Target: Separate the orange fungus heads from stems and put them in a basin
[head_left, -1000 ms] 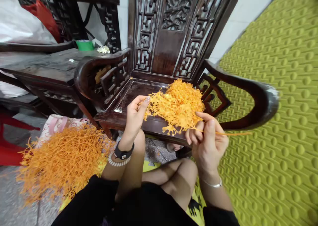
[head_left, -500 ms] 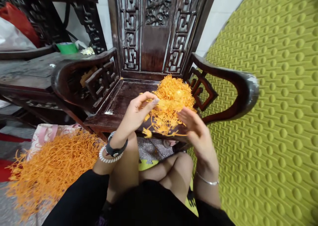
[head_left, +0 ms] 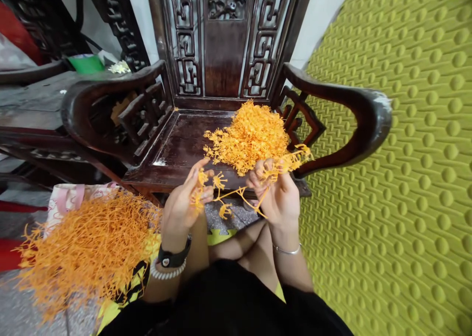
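The person's left hand [head_left: 183, 204] and right hand [head_left: 278, 194] hold a thin orange plastic sprig [head_left: 236, 194] between them, just in front of the near edge of the chair seat [head_left: 184, 146]. The sprig's long axis runs roughly left to right, sagging a little in the middle, with small frilly tufts branching off its stem. The left hand's grip is pinched shut on the sprig's left end, thumb against fingertips. The right hand's grip is closed around the right end, where more tufted strands [head_left: 291, 161] fan out to the right above the knuckles. Just beyond the hands, on the right half of the dark, glossy carved wooden seat, sits a loose mound of the same orange pieces [head_left: 250, 134], fuzzy and tangled. A bigger, spikier heap of orange stems [head_left: 88, 247] lies near left on the floor. On the right stretches a yellow-green mat [head_left: 398, 188] with raised round studs.
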Available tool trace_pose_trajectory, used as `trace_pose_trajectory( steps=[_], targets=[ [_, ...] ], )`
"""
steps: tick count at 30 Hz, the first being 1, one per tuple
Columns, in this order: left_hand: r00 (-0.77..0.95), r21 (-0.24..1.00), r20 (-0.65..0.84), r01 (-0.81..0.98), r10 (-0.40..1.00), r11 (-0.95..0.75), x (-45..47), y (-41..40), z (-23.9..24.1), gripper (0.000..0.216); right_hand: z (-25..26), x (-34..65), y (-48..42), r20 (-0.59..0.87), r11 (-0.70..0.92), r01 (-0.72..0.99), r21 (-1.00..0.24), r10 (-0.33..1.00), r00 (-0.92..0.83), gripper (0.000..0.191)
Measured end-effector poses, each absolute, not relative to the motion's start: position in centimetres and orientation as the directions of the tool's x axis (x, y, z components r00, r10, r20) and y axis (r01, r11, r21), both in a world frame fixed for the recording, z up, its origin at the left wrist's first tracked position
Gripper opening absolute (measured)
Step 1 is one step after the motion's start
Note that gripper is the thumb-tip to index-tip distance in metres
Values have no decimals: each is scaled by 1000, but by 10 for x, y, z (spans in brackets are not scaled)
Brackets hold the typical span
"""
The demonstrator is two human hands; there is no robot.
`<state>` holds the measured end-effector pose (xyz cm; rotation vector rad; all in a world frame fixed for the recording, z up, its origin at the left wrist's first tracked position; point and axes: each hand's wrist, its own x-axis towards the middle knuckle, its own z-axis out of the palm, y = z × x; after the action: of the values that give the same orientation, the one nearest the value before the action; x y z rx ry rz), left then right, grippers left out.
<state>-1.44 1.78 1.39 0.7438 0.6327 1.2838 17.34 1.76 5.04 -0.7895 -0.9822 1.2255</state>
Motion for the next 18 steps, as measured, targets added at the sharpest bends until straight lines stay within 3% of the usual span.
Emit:
trace_pose_trajectory(
  steps=[4,8,10,13,16,18],
  targets=[
    [327,936,70,-349,942,51,0,5,18,40,60,164,17,59,-22,-562,-827,990,-126,27],
    [454,984,-5,-156,891,85,15,-1,29,32,66,163,22,-32,-189,-613,-767,966,-258,21],
    [460,972,-33,-191,887,135,24,-4,29,28,70,169,29,-53,-212,-582,-785,959,-278,23],
    [471,928,-16,-321,882,188,45,-10,20,39,75,187,49,-58,-225,-539,-812,949,-309,34],
    [471,906,0,-374,882,199,65,-14,8,48,78,211,72,-10,-154,-519,-841,963,-271,42],
    [442,909,7,-377,897,179,73,-16,4,47,77,225,82,-3,-123,-417,-900,961,-277,44]
  ],
)
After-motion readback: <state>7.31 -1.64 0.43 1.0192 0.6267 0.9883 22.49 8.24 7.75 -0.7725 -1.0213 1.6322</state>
